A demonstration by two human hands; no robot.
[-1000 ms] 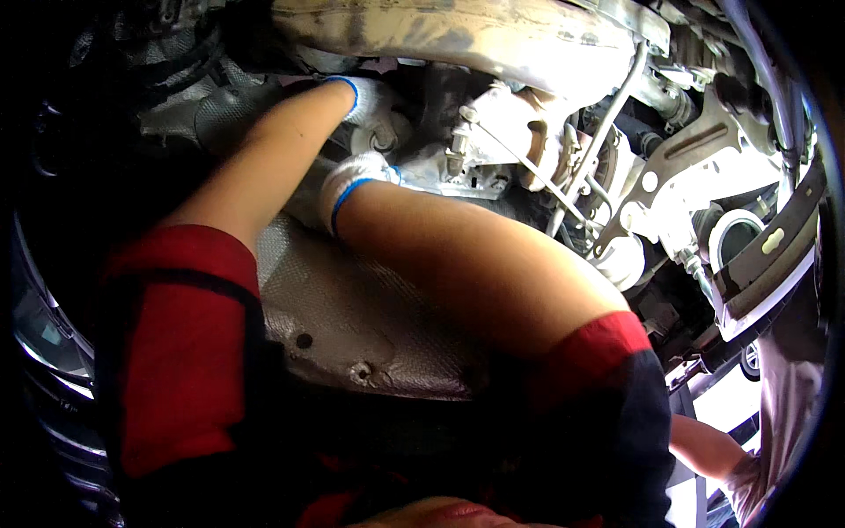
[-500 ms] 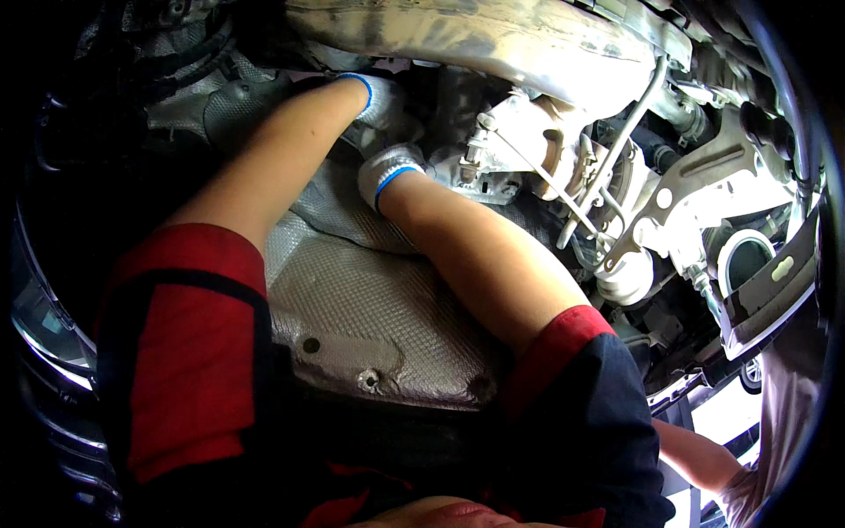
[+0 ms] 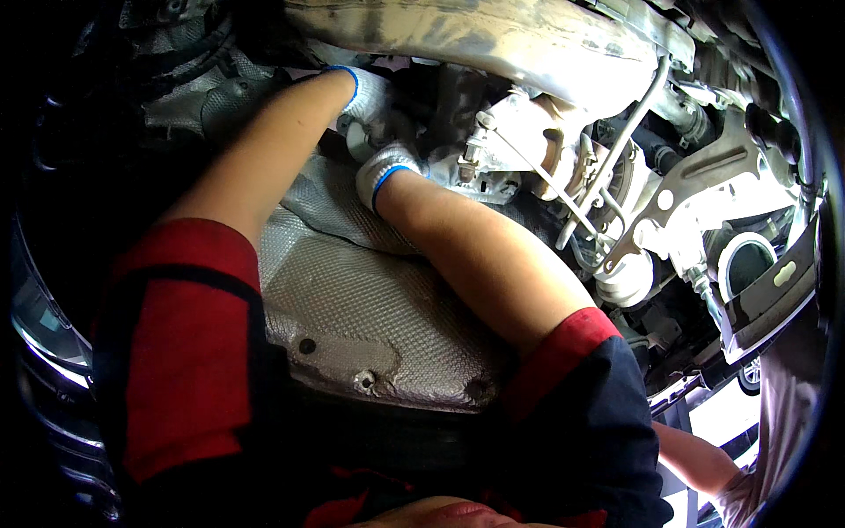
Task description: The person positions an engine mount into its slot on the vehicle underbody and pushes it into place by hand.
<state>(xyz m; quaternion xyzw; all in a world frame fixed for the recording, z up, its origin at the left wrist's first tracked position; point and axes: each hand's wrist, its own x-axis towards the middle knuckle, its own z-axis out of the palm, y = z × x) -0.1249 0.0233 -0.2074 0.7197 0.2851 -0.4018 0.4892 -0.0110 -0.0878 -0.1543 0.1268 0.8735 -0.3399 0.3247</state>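
Both hands wear white knit gloves with blue cuffs and reach deep among metal parts on the underside of a vehicle. My left hand (image 3: 368,95) is beneath a large weathered metal part (image 3: 493,40), its fingers turned away and lost in shadow. Closer to me, my right hand (image 3: 385,172) sits low against the quilted silver heat shield (image 3: 396,317), its fingers hidden behind the glove's back. Between the two hands shows a small rounded grey piece (image 3: 357,141); whether either hand holds it cannot be made out. A brightly lit metal bracket (image 3: 519,123) stands right of my right hand.
A thin metal pipe (image 3: 627,136) slants down on the right, near a flat arm with holes (image 3: 704,172). Another person's forearm (image 3: 700,458) shows at the lower right. Dark hoses (image 3: 189,57) run at the upper left.
My left hand and forearm have shifted slightly left and up. My right hand has barely moved. More of the rounded grey piece between the hands now shows.
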